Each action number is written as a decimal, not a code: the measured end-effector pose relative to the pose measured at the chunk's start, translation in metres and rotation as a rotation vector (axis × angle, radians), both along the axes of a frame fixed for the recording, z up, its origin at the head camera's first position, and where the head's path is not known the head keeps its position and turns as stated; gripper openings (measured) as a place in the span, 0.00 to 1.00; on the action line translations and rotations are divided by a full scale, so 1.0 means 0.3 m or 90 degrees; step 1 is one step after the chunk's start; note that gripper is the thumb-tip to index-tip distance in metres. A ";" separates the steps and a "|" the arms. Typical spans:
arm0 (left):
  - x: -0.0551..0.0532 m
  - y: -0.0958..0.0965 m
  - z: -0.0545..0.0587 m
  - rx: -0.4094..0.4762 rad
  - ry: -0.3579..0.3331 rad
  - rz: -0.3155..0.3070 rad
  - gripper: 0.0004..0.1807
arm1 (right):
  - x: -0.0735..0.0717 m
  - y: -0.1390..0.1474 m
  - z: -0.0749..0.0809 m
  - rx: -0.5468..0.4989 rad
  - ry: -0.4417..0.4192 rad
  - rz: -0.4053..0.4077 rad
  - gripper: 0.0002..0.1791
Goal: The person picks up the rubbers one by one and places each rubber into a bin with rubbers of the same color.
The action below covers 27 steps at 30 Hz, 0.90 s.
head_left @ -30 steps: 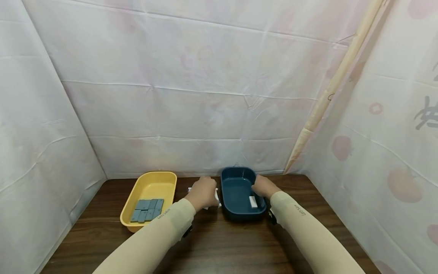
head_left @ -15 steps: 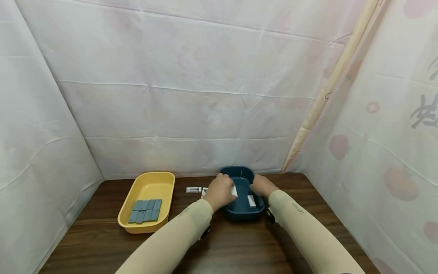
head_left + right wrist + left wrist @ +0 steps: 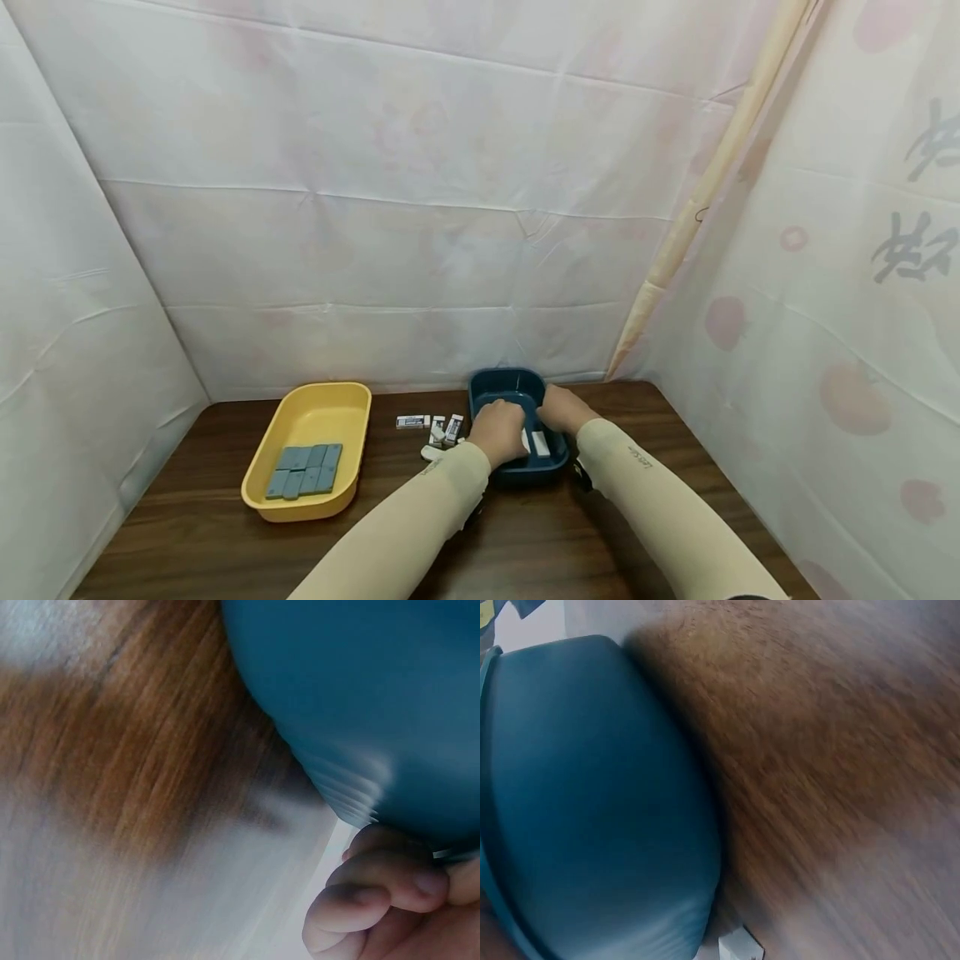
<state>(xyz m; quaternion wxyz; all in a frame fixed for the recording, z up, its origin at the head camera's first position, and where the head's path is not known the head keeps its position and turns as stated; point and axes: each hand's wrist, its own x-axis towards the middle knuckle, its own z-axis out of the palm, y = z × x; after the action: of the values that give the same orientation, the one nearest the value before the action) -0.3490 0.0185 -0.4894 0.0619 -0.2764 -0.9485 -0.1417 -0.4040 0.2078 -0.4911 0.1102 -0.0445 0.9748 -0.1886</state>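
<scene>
My left hand (image 3: 498, 433) is inside the dark blue tray (image 3: 510, 377), fingers curled and pointing down. It pinches a white eraser (image 3: 526, 442), mostly hidden behind the fingers. Beside it on the tray floor lies another white eraser (image 3: 540, 443). At the tray's right wall, my right hand (image 3: 564, 408) grips the rim. The right wrist view shows that hand's curled fingers (image 3: 382, 881) against the blue tray. In the left wrist view the tray's outer wall (image 3: 600, 802) fills the left side, and the hand is barely seen at the lower left edge.
Left of the blue tray, several white erasers with printed sleeves (image 3: 453, 428) lie loose on the brown wooden table (image 3: 405, 533). A yellow tray (image 3: 330, 400) farther left holds several grey-blue rectangular blocks (image 3: 305, 471). Pale curtains (image 3: 390, 250) enclose the back and sides.
My left hand has moved right from the loose erasers into the blue tray, carrying a white eraser. The right hand stays at the tray's right rim. The head view has shifted slightly.
</scene>
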 end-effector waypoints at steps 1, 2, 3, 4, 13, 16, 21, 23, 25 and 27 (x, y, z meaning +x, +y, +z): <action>0.001 0.003 -0.001 0.003 -0.001 -0.003 0.26 | 0.000 0.001 -0.001 0.001 0.001 -0.001 0.27; 0.000 0.008 -0.003 0.003 -0.002 -0.004 0.27 | -0.001 0.002 -0.002 0.001 0.001 -0.002 0.28; -0.002 0.012 -0.004 0.003 -0.004 -0.005 0.27 | -0.002 0.003 -0.001 0.002 0.002 -0.003 0.28; -0.002 0.017 -0.005 0.003 -0.007 -0.006 0.28 | -0.002 0.004 0.000 0.000 -0.001 -0.004 0.29; -0.025 0.046 -0.033 -0.012 -0.015 0.012 0.26 | -0.019 -0.013 -0.001 0.017 0.009 0.003 0.28; -0.024 0.045 -0.036 -0.003 -0.026 0.014 0.25 | -0.022 -0.018 -0.002 0.017 0.011 0.005 0.24; -0.001 0.018 -0.004 0.027 -0.058 -0.003 0.29 | -0.022 -0.019 -0.003 0.011 0.002 0.005 0.27; 0.003 -0.001 0.012 0.034 -0.051 -0.008 0.28 | -0.023 -0.016 -0.002 0.008 0.000 0.003 0.29; -0.001 -0.027 0.026 0.027 -0.023 -0.007 0.24 | -0.024 -0.013 -0.001 0.009 0.000 -0.001 0.30; -0.005 -0.058 0.039 0.010 0.010 -0.006 0.15 | -0.025 -0.012 0.000 0.013 0.004 -0.004 0.29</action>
<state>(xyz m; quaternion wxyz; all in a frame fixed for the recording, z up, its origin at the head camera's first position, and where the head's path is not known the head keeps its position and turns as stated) -0.3505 0.0010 -0.4777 0.0713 -0.2814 -0.9455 -0.1475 -0.4115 0.2042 -0.4910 0.1070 -0.0406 0.9772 -0.1788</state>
